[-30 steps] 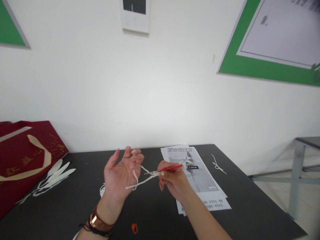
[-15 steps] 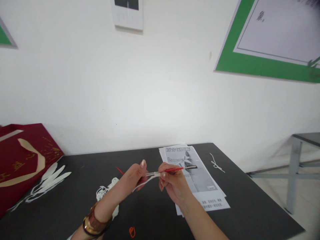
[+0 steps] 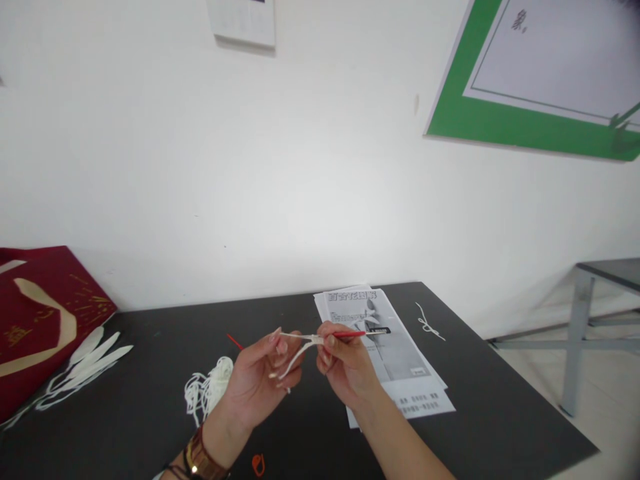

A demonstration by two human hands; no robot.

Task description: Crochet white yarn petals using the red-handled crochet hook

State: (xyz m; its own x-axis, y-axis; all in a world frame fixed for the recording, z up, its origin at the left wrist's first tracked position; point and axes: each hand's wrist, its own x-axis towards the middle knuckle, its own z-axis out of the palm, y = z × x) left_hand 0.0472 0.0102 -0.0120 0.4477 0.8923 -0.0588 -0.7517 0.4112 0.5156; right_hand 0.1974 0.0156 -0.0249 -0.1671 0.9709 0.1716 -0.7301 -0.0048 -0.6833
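My right hand (image 3: 345,360) is closed around a red-handled crochet hook (image 3: 350,334), whose handle points right, over the printed sheets. At its fingertips sits a small piece of white crochet work (image 3: 316,340); the hook's working tip is hidden there. My left hand (image 3: 267,370), palm partly turned up, pinches a strand of white yarn (image 3: 295,335) between thumb and forefinger, pulled taut to the work. A loose white tail (image 3: 293,363) hangs across its other fingers. Beside my left wrist, a tangled ball of white yarn (image 3: 215,383) lies on the black table (image 3: 173,340).
Printed sheets (image 3: 400,363) lie beneath my right hand, with a knotted white cord (image 3: 429,325) beyond. White leaf-shaped pieces (image 3: 95,357) rest by a dark red bag (image 3: 45,300) at left. An orange stitch marker (image 3: 258,465) is near the front; a thin red stick (image 3: 234,341) lies behind my left hand.
My left hand has turned its palm upward and opened its fingers somewhat, now pinching the strand at the fingertips. My right hand keeps the hook and work. The view has shifted slightly.
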